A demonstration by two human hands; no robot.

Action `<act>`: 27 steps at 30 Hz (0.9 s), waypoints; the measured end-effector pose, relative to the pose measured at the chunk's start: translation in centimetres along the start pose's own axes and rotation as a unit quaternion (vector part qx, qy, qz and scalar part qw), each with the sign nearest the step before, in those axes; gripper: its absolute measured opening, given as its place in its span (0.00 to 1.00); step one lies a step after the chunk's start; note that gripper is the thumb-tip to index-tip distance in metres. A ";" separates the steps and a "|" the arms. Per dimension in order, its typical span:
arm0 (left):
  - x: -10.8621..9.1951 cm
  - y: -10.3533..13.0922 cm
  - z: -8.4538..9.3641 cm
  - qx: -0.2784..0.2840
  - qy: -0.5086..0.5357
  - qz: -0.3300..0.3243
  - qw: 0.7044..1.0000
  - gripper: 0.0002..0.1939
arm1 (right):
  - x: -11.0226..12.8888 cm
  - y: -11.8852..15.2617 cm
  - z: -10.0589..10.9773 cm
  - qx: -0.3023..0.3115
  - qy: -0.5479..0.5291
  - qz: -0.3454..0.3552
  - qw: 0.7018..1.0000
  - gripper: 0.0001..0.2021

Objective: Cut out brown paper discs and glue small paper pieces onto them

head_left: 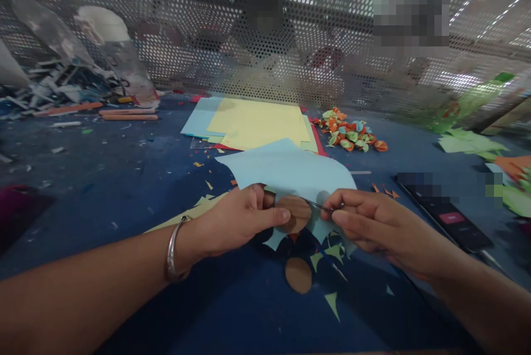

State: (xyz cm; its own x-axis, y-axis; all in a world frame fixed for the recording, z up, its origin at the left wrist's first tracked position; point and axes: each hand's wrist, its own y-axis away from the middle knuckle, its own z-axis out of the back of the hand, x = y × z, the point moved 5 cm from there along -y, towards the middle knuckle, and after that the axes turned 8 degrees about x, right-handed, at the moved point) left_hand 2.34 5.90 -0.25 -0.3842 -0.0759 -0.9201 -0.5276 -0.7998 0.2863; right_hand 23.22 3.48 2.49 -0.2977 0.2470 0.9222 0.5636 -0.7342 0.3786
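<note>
My left hand point(253, 214) pinches a round brown disc point(293, 214) against a light blue sheet of paper point(290, 164), with the thumb on the disc's face. Dark, thin scissors point(317, 205) are in my right hand point(357, 219), their blades reaching to the disc's right edge; the fingers are closed around the handles. The blue sheet's lower edge has curved cuts. Just below, a second brown disc point(298, 275) lies on the blue table beside green paper scraps point(332, 252) and a slim, pen-like tool point(334, 267).
Yellow sheets point(261, 123) lie behind the blue one, with small folded paper pieces point(352, 132) to their right. A phone point(450, 214) rests at right. A bottle point(126, 62) and sticks point(129, 115) are at back left, before a perforated metal screen point(186, 29).
</note>
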 end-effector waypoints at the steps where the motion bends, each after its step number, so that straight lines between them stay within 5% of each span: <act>1: 0.0 0.0 0.0 0.004 -0.005 0.002 1.000 0.24 | 0.0 0.0 0.0 0.005 0.002 0.001 1.000 0.23; 10: -1.1 -0.1 -0.1 0.081 -0.023 -0.056 0.995 0.20 | 0.3 0.0 0.0 0.044 -0.004 0.006 0.999 0.20; 17: 0.2 -0.1 0.5 0.071 -0.033 -0.041 0.996 0.21 | 0.3 -0.2 0.0 0.045 0.000 0.006 0.999 0.20; 27: -0.6 -0.3 -0.2 0.097 -0.036 -0.092 0.990 0.16 | -0.1 -0.2 0.0 0.038 0.025 0.028 0.999 0.19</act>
State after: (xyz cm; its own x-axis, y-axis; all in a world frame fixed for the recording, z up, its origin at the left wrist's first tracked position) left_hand 2.86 6.05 0.15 -0.3170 0.1080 -0.9423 -0.7267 -0.6661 0.1681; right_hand 23.16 3.58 2.33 -0.3021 0.1738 0.9373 0.6371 -0.6946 0.3341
